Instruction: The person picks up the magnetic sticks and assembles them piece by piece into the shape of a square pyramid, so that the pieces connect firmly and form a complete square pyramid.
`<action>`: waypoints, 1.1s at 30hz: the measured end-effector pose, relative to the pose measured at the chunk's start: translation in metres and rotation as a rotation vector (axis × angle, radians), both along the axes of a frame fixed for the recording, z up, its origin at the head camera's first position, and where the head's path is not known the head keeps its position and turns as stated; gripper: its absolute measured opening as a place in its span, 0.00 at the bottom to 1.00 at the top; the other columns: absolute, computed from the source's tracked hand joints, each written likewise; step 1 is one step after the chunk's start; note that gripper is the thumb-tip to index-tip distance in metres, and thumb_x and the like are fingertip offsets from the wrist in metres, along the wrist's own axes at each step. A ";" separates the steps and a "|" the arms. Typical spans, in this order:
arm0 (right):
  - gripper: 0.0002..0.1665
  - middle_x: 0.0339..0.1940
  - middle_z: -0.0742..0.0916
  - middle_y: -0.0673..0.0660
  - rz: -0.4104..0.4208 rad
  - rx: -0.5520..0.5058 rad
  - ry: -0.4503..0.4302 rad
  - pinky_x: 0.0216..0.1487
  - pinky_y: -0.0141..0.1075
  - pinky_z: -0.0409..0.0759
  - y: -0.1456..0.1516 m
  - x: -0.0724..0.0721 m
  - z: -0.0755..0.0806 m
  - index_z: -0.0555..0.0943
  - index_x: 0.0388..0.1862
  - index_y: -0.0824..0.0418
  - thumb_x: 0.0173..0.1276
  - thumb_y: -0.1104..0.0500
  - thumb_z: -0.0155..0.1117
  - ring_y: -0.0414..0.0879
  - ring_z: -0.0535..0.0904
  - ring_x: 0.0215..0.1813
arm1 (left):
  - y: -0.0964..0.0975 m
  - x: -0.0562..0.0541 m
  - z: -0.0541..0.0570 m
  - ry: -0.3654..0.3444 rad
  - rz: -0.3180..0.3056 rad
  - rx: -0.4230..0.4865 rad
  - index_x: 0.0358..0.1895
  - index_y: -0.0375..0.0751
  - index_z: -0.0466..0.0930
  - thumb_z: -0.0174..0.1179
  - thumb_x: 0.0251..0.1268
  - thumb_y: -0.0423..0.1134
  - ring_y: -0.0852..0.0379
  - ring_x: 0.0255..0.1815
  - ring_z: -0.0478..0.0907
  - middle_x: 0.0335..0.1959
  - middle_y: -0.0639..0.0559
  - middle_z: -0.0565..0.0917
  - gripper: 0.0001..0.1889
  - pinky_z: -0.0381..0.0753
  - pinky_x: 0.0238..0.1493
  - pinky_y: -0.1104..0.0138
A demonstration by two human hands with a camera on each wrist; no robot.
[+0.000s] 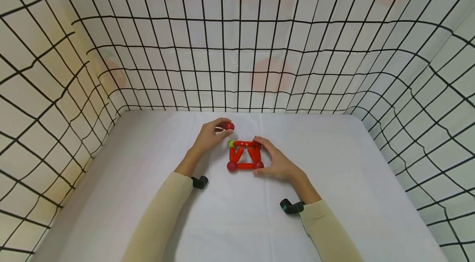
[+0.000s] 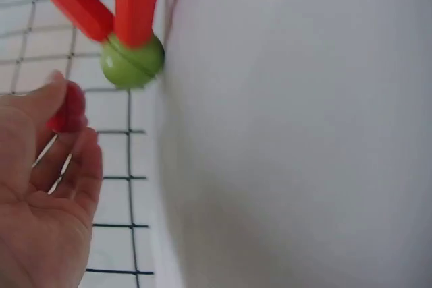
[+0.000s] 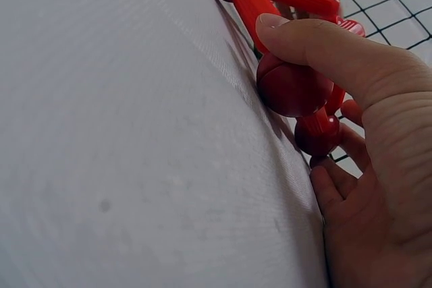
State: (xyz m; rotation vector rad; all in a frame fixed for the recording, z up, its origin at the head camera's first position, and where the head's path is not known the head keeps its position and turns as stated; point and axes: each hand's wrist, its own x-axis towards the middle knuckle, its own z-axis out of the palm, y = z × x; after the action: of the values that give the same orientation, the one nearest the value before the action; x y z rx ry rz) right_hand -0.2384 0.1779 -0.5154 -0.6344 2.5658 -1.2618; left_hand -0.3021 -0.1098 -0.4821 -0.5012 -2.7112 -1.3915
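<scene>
On the white surface stands a frame of red rods (image 1: 245, 166) joined by balls. A green ball (image 1: 231, 143) sits at its far left corner, and a dark red ball (image 1: 231, 166) at the near left one. My left hand (image 1: 208, 137) pinches a loose red ball (image 1: 229, 126) between thumb and fingertips, just beyond the green ball and apart from it. My right hand (image 1: 279, 164) grips the frame's right side. In the right wrist view its thumb lies against the near right ball (image 3: 293, 89); the fingers reach round the far corner, partly hidden.
A white cloth with a black grid (image 1: 237, 47) stands behind the work surface (image 1: 315, 150) and along both sides. Small black devices (image 1: 199, 182) are worn on the wrists, at the sleeve ends.
</scene>
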 end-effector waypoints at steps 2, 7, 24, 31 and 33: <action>0.66 0.84 0.63 0.44 -0.006 0.004 0.002 0.80 0.60 0.60 0.000 0.001 0.000 0.55 0.84 0.41 0.51 0.44 0.85 0.52 0.57 0.85 | 0.003 0.010 0.002 0.026 -0.017 0.036 0.65 0.49 0.79 0.67 0.70 0.50 0.50 0.57 0.84 0.54 0.50 0.87 0.23 0.84 0.63 0.56; 0.66 0.84 0.62 0.44 -0.004 0.004 -0.008 0.79 0.62 0.61 -0.001 0.003 0.004 0.55 0.84 0.41 0.52 0.45 0.84 0.52 0.56 0.85 | 0.010 0.030 0.006 0.075 -0.083 0.104 0.64 0.52 0.80 0.67 0.70 0.51 0.52 0.58 0.83 0.51 0.54 0.87 0.22 0.82 0.65 0.52; 0.65 0.85 0.61 0.46 0.021 -0.026 -0.004 0.80 0.63 0.58 0.001 0.001 0.002 0.55 0.83 0.39 0.53 0.45 0.84 0.54 0.55 0.85 | 0.028 0.052 0.003 0.120 -0.234 -0.001 0.63 0.51 0.82 0.69 0.68 0.45 0.52 0.61 0.82 0.59 0.55 0.86 0.21 0.80 0.66 0.52; 0.65 0.84 0.62 0.46 0.014 -0.010 0.006 0.80 0.62 0.59 0.000 0.000 0.002 0.54 0.84 0.39 0.53 0.42 0.84 0.53 0.55 0.85 | 0.026 0.052 0.004 0.109 -0.291 -0.023 0.66 0.50 0.78 0.68 0.70 0.42 0.55 0.55 0.83 0.56 0.55 0.86 0.23 0.82 0.63 0.55; 0.66 0.85 0.61 0.46 0.014 -0.011 0.004 0.80 0.63 0.59 0.001 0.001 0.002 0.54 0.84 0.39 0.52 0.42 0.84 0.54 0.55 0.85 | 0.026 0.051 0.003 0.114 -0.307 -0.026 0.66 0.49 0.77 0.67 0.70 0.41 0.52 0.55 0.83 0.55 0.54 0.86 0.23 0.83 0.61 0.55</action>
State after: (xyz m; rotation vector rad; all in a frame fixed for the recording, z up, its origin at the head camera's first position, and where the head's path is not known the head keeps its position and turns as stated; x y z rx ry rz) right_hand -0.2378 0.1785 -0.5130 -0.6566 2.5547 -1.2722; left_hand -0.2509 -0.0834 -0.4791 -1.0024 -2.6473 -1.3393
